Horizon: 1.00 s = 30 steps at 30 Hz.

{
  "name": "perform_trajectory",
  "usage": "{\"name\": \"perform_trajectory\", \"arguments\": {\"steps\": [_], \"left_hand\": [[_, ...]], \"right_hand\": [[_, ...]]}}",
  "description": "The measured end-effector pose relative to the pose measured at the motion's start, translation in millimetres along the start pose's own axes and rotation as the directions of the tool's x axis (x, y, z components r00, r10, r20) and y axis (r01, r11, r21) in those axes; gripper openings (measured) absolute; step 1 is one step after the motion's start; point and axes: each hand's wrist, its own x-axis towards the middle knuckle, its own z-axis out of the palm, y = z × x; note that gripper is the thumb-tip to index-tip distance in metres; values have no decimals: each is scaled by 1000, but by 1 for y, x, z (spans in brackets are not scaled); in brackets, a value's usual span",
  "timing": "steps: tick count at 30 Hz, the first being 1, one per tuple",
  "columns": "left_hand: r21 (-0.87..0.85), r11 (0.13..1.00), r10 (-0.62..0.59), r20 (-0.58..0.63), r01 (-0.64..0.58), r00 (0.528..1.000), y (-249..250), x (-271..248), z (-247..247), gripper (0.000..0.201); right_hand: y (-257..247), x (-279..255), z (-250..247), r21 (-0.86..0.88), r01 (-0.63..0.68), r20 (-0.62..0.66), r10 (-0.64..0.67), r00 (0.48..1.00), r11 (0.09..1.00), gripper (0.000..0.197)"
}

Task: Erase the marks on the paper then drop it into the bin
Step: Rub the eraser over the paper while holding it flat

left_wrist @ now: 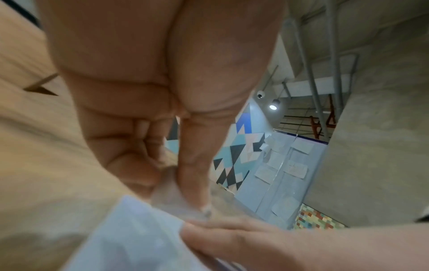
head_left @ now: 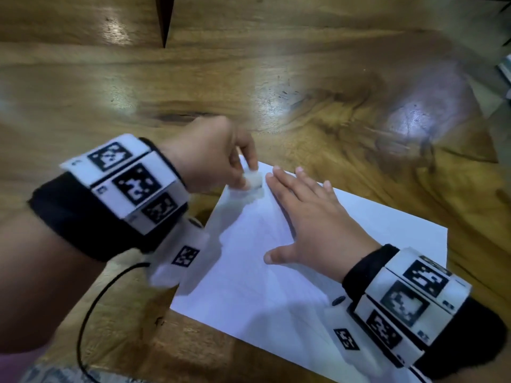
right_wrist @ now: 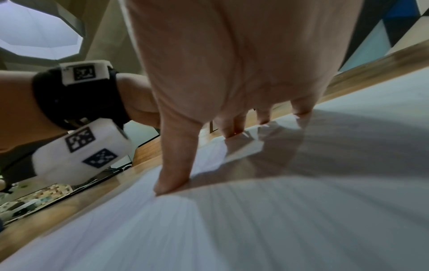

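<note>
A white sheet of paper (head_left: 345, 258) lies slanted on the wooden table (head_left: 249, 87). My left hand (head_left: 221, 161) pinches a small white eraser (head_left: 253, 179) and holds it down on the sheet's far corner; the eraser (left_wrist: 176, 198) shows blurred between thumb and finger in the left wrist view. My right hand (head_left: 309, 217) lies flat on the paper (right_wrist: 278, 220) beside the eraser, fingers straight and spread, pressing the sheet down. Faint pencil lines are barely visible on the paper. No bin is in view.
Bare wood stretches beyond and to the left of the sheet. A black cable (head_left: 91, 308) loops from my left wrist at the near left. A dark wedge-shaped gap (head_left: 164, 20) cuts into the table's far edge. Something pale sits at the far right edge (head_left: 504, 70).
</note>
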Motion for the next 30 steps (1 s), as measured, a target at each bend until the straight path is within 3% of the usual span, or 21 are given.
{"name": "perform_trajectory", "arguments": {"steps": [5,12,17,19,23,28,30], "left_hand": [[-37,996,-89,-36,87,995,6,5,25,18],[-68,992,-106,-45,103,993,3,8,24,21],[-72,995,-78,-164,67,983,8,20,18,14],[-41,999,-38,-136,32,990,6,16,21,14],[0,999,-34,52,34,998,0,2,24,15],[-20,999,-40,-161,38,986,19,24,19,13],[8,1000,-27,-125,28,992,16,21,22,12]], "right_hand": [[1,0,0,57,15,-11,-14,1000,998,117],[15,-9,-7,93,26,12,-27,1000,995,115],[14,-10,-6,101,38,13,-40,999,994,114],[15,-10,-6,102,39,19,-41,999,994,113],[14,-9,-6,93,39,17,-41,999,995,113],[14,-10,-7,75,37,18,-38,999,997,114],[13,-9,-7,79,38,20,-40,999,996,114]]}}
